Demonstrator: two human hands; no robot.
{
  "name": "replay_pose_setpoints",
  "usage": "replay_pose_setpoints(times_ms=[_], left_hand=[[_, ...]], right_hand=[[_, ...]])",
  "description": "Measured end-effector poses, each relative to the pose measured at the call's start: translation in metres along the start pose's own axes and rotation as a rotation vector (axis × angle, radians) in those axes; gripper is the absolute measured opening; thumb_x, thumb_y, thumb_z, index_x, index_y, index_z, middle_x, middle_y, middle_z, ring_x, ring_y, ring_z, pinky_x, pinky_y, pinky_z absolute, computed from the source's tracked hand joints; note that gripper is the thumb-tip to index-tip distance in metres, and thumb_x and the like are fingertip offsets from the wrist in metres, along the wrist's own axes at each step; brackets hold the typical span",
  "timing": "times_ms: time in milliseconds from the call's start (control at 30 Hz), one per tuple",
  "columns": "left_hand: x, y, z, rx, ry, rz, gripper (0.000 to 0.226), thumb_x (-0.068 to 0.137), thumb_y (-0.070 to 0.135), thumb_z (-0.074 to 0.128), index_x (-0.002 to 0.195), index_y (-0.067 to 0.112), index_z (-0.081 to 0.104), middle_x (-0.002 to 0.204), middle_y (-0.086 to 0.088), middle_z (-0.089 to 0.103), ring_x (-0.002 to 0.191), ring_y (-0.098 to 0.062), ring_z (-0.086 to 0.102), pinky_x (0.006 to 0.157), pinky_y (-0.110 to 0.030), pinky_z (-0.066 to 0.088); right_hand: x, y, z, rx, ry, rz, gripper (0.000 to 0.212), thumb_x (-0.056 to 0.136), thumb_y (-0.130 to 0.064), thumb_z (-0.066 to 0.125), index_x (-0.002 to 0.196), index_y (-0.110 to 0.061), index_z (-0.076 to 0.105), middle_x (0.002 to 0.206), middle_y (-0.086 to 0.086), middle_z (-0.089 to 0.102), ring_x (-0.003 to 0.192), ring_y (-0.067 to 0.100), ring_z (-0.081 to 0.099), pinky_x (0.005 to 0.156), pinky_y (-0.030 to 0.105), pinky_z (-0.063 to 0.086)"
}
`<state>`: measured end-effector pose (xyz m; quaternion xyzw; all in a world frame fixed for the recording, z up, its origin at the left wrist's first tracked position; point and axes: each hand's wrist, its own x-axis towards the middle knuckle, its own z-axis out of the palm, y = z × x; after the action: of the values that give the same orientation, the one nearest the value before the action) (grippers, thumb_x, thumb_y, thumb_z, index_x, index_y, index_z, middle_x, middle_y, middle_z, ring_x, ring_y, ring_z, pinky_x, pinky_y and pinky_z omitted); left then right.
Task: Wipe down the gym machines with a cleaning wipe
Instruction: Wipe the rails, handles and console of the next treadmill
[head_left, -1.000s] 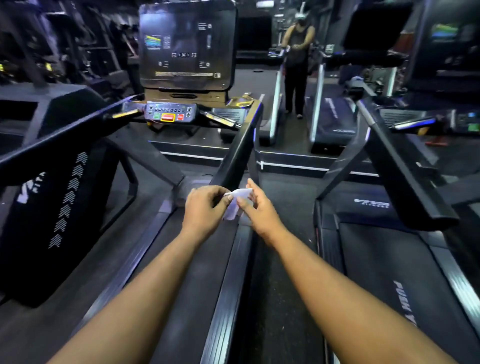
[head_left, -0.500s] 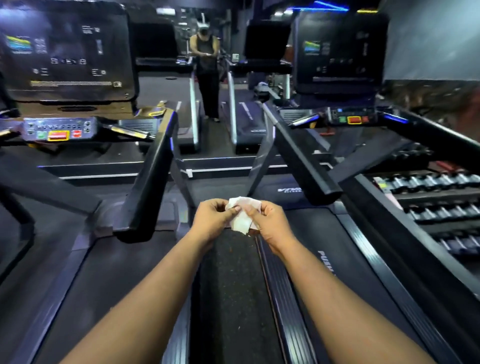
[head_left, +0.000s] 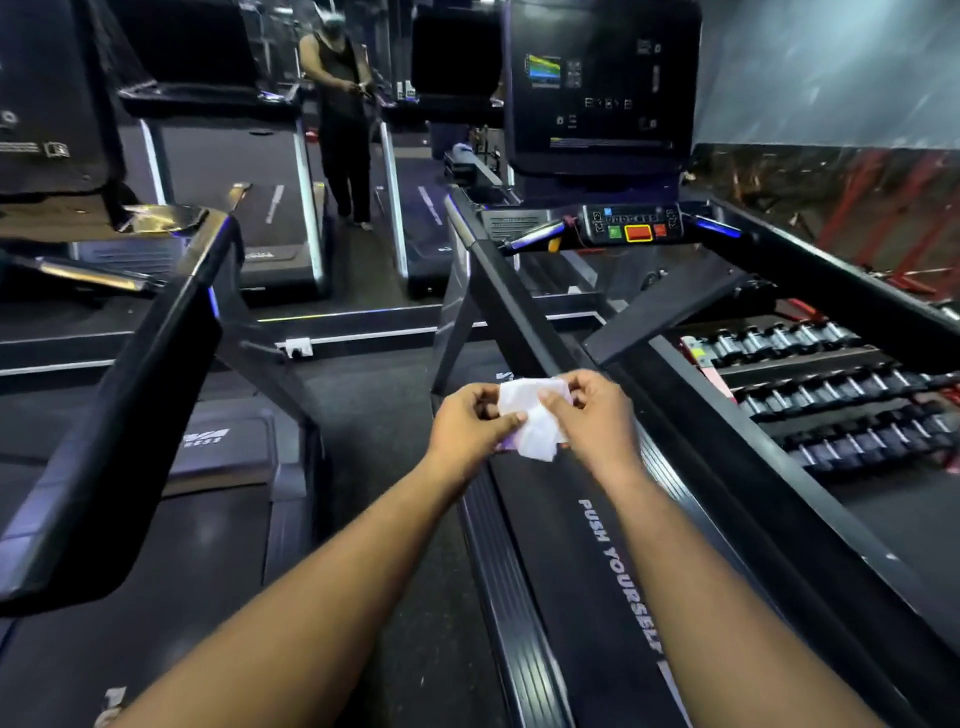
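White and crumpled, the cleaning wipe (head_left: 532, 421) sat just above the centre of the frame, pinched between both hands. The left hand (head_left: 470, 428) gripped its left edge with curled fingers and thumb; the right hand (head_left: 597, 418) pinched its right side the same way. The wipe hung in the air above the near end of the right treadmill (head_left: 587, 571), whose belt read "PUSH YOURSELF". Its console (head_left: 631, 223) stood at upper right. A dumbbell rack (head_left: 831, 395) filled the right edge, and another treadmill (head_left: 156, 467) lay at left.
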<state>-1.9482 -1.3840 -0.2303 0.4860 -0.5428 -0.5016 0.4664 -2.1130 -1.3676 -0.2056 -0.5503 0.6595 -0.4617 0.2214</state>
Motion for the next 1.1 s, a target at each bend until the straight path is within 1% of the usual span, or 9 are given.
replay_pose_setpoints(times_ms=[133, 233, 367, 467, 600, 700, 833, 967, 1100], left_hand=[[0.031, 0.002, 0.03, 0.042, -0.043, 0.014, 0.029, 0.082, 0.008, 0.081, 0.098, 0.025, 0.064, 0.083, -0.023, 0.071, 0.062, -0.023, 0.064, 0.063, -0.039, 0.056], [0.056, -0.003, 0.046, 0.059, -0.064, -0.009, 0.036, 0.078, 0.014, 0.084, 0.101, 0.028, 0.062, 0.079, -0.013, 0.069, 0.066, -0.028, 0.069, 0.069, -0.049, 0.062], [0.08, -0.02, 0.05, 0.038, -0.107, -0.011, 0.043, 0.075, 0.03, 0.087, 0.108, 0.027, 0.059, 0.071, -0.003, 0.067, 0.063, -0.022, 0.068, 0.07, -0.057, 0.06], [0.087, -0.026, 0.045, 0.104, -0.166, 0.041, 0.039, 0.074, 0.037, 0.083, 0.103, 0.033, 0.056, 0.07, 0.006, 0.069, 0.063, -0.013, 0.065, 0.075, -0.047, 0.06], [0.105, -0.036, 0.033, 0.205, -0.274, 0.256, 0.034, 0.086, 0.024, 0.077, 0.114, 0.032, 0.059, 0.096, 0.005, 0.067, 0.091, -0.009, 0.064, 0.09, -0.037, 0.053], [0.128, -0.044, 0.022, 0.33, -0.295, 0.423, 0.037, 0.096, 0.022, 0.065, 0.133, 0.021, 0.059, 0.124, -0.003, 0.055, 0.116, -0.015, 0.053, 0.104, -0.043, 0.046], [0.16, -0.049, 0.007, 0.631, -0.299, 0.583, 0.059, 0.097, 0.019, 0.061, 0.153, 0.023, 0.043, 0.158, -0.005, 0.036, 0.143, -0.025, 0.038, 0.113, -0.044, 0.038], [0.17, -0.064, 0.004, 0.766, -0.384, 0.688, 0.071, 0.098, 0.018, 0.06, 0.16, 0.022, 0.027, 0.169, -0.007, 0.018, 0.154, -0.027, 0.02, 0.12, -0.052, 0.03], [0.171, -0.072, 0.004, 0.841, -0.42, 0.694, 0.08, 0.099, 0.019, 0.057, 0.163, 0.027, 0.01, 0.171, 0.0, 0.0, 0.158, -0.021, 0.004, 0.123, -0.059, 0.019]], right_hand=[[0.031, 0.001, -0.02, -0.302, 0.098, -0.029, 0.015, 0.088, -0.029, 0.073, 0.1, -0.025, 0.065, 0.086, -0.007, 0.068, 0.079, 0.019, 0.063, 0.065, 0.029, 0.042], [0.045, 0.008, -0.02, -0.483, 0.091, -0.01, 0.02, 0.09, -0.031, 0.07, 0.106, -0.025, 0.061, 0.1, 0.0, 0.071, 0.09, 0.028, 0.066, 0.07, 0.035, 0.048], [0.047, 0.012, -0.01, -0.621, 0.167, -0.099, 0.037, 0.089, -0.023, 0.07, 0.123, -0.016, 0.058, 0.122, 0.008, 0.061, 0.112, 0.032, 0.058, 0.088, 0.043, 0.049], [0.029, 0.012, 0.008, -0.728, 0.169, -0.272, 0.045, 0.098, -0.024, 0.056, 0.14, -0.009, 0.053, 0.143, 0.015, 0.053, 0.132, 0.035, 0.05, 0.106, 0.051, 0.044], [0.014, 0.02, 0.023, -0.927, -0.159, -0.107, 0.057, 0.107, -0.037, 0.035, 0.159, -0.014, 0.026, 0.167, 0.01, 0.021, 0.155, 0.029, 0.017, 0.122, 0.055, 0.014], [0.033, 0.014, 0.023, -1.038, -0.232, -0.084, 0.063, 0.108, -0.043, 0.03, 0.162, -0.015, 0.012, 0.17, 0.007, 0.01, 0.156, 0.024, 0.01, 0.122, 0.054, 0.013], [0.05, 0.009, 0.036, -1.21, -0.288, -0.077, 0.08, 0.104, -0.053, 0.037, 0.161, -0.013, -0.002, 0.17, 0.007, 0.0, 0.157, 0.024, 0.003, 0.123, 0.058, 0.014], [0.005, 0.02, 0.03, -1.499, -0.267, -0.258, 0.094, 0.095, -0.068, 0.041, 0.162, -0.01, 0.006, 0.17, 0.011, 0.002, 0.157, 0.03, 0.002, 0.119, 0.067, 0.013], [-0.015, 0.024, 0.037, -1.815, -0.388, -0.263, 0.095, 0.1, -0.068, 0.023, 0.158, -0.002, -0.014, 0.163, 0.019, -0.029, 0.15, 0.036, -0.028, 0.114, 0.074, -0.011]])
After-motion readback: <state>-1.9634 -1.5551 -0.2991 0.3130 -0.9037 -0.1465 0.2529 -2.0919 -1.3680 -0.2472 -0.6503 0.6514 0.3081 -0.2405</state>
